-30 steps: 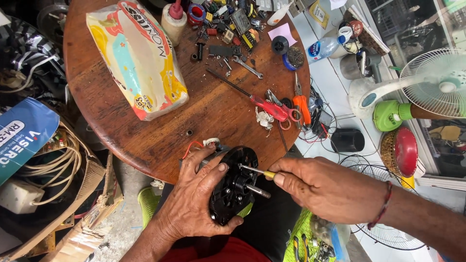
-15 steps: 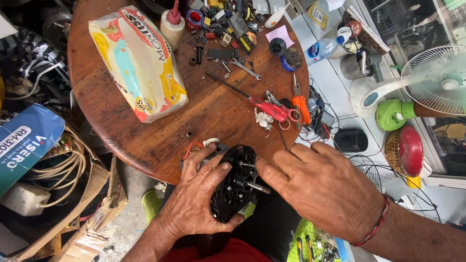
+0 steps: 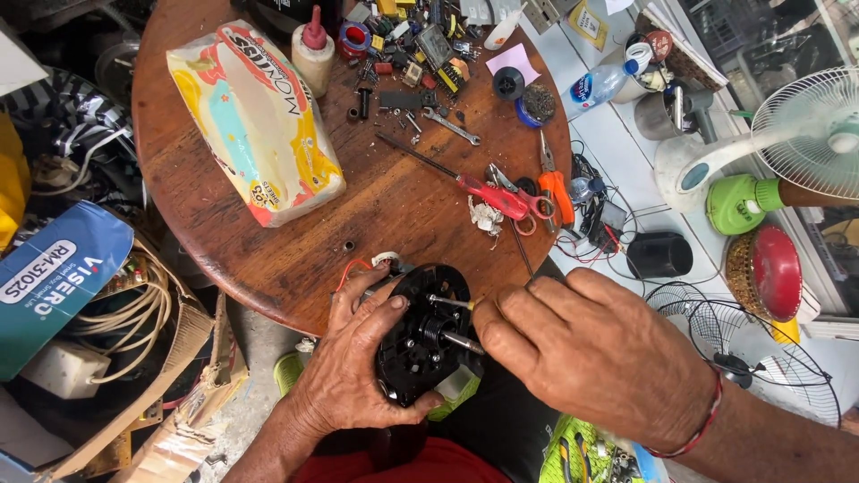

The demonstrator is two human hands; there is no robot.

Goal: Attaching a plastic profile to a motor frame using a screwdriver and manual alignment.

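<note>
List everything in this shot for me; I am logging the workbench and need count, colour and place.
motor housing: one, black, round, at the table's near edge
screwdriver: one, metal shaft, tip on the motor housing
table: one, round, brown wood
packet: one, yellow and pastel, on the table's left
red screwdriver: one, mid table
pliers: one, orange handles, table's right edge
glue bottle: one, cream with red cap, far side
water bottle: one, clear, on the floor to the right
fan: one, white, far right
left hand: cups the motor housing
right hand: fingers pinch the screwdriver
</note>
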